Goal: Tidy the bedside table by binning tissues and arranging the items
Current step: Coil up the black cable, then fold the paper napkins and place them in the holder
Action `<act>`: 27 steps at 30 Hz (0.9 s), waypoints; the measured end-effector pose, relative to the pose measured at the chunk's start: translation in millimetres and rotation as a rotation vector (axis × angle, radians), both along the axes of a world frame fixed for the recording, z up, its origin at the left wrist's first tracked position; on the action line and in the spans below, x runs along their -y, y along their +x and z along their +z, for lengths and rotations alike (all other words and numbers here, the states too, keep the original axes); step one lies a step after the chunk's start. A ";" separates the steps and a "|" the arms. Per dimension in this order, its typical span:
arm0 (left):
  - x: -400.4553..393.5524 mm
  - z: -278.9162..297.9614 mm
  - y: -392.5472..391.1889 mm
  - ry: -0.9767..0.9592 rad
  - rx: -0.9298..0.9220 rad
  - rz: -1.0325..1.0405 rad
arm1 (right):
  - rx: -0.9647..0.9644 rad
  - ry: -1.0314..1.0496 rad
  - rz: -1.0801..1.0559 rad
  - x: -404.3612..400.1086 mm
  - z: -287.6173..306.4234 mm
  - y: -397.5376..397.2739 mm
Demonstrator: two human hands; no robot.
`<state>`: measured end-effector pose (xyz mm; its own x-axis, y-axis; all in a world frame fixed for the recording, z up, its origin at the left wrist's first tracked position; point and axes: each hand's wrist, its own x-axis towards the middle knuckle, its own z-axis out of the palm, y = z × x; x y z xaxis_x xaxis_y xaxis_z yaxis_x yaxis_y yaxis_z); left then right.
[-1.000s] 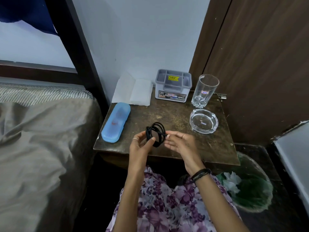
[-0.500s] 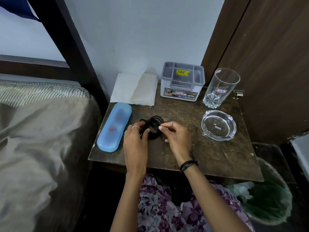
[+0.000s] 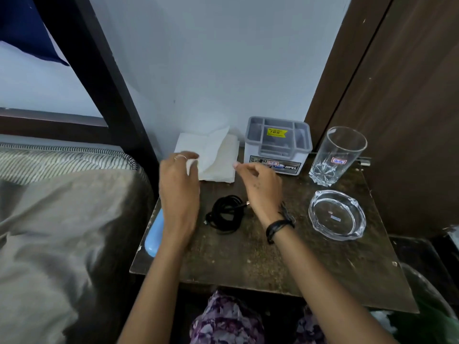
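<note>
Tissues, white folded paper sheets (image 3: 213, 155), unbinned at table's back-left corner: my left hand (image 3: 179, 192) pinching their near-left edge, right hand (image 3: 258, 187) half-curled, empty, beside them; coiled black cable (image 3: 224, 215) parked mid-table.

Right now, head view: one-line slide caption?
Both hands, left hand and right hand, reach the white tissue; coiled black cable lies on the bedside table.

Dim, soft indoor light, wide-angle bending at edges (hands slightly motion-blurred)
</note>
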<state>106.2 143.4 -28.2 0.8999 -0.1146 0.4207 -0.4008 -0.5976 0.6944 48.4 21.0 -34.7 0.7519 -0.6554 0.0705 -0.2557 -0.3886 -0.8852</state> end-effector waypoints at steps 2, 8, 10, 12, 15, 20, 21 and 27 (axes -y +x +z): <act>0.4 1.4 28.1 0.034 -0.077 0.024 | -0.070 0.080 -0.008 2.1 7.7 20.1; 5.9 -21.3 77.6 0.386 -0.524 0.033 | -0.314 0.163 -0.014 -6.2 -1.1 68.2; 7.9 -28.4 81.0 0.397 -0.540 0.075 | -0.350 0.106 -0.044 -8.5 -9.4 76.2; 9.8 -31.6 82.4 0.403 -0.581 0.138 | -0.381 0.037 -0.046 -10.1 -14.8 80.4; 7.3 -33.8 86.1 0.409 -0.616 0.199 | -0.394 0.004 -0.050 -13.5 -20.2 82.4; 7.6 -36.0 87.5 0.314 -0.489 0.084 | -0.321 0.148 -0.088 -14.3 -28.8 87.7; 8.6 -34.1 87.0 0.289 -0.485 0.057 | -0.290 0.207 -0.080 -13.7 -29.5 88.1; 6.9 2.3 74.3 0.000 -0.525 -0.042 | -0.015 0.431 -0.048 -13.2 -7.0 61.8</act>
<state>180.5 136.5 -25.9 0.9842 -0.1547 -0.0861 -0.0219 -0.5887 0.8081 110.1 34.3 -41.7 0.7185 -0.6571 -0.2280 -0.2784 0.0287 -0.9600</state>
